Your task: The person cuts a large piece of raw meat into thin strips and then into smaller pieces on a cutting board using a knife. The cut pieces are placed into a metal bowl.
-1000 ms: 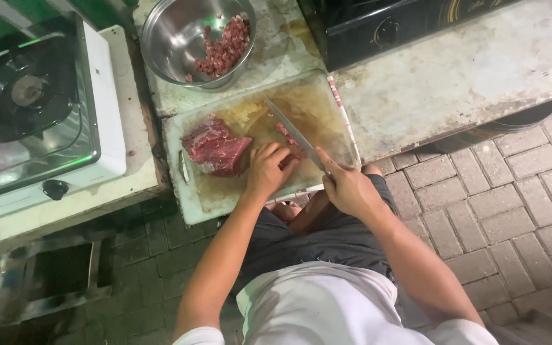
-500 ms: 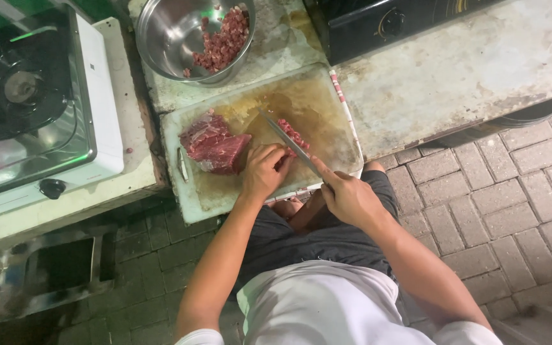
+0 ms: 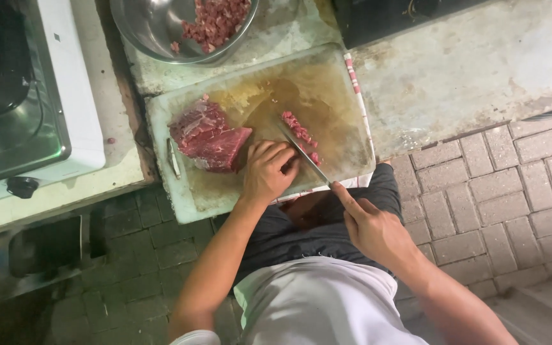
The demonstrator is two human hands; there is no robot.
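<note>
A strip of raw meat [image 3: 301,135] lies near the middle of the cutting board [image 3: 346,102], toward its near edge, where the knife [image 3: 303,153] is slicing it. The right hand [image 3: 375,230] is closed around the knife handle, forefinger stretched along the spine, and sits off the near edge of the board. The left hand [image 3: 268,171] is curled, its fingertips pressed down on the meat just beside the blade; it grips nothing. Compared with a second ago, the blade has drawn back toward the near edge and the left hand has followed it, so the cutting is working along the strip. A big slab of meat [image 3: 209,135] rests on the left part of the board, uncut. Beyond the far edge a metal bowl [image 3: 148,32] holds diced meat [image 3: 215,19]. A gas stove [image 3: 27,102] stands to the left.
</note>
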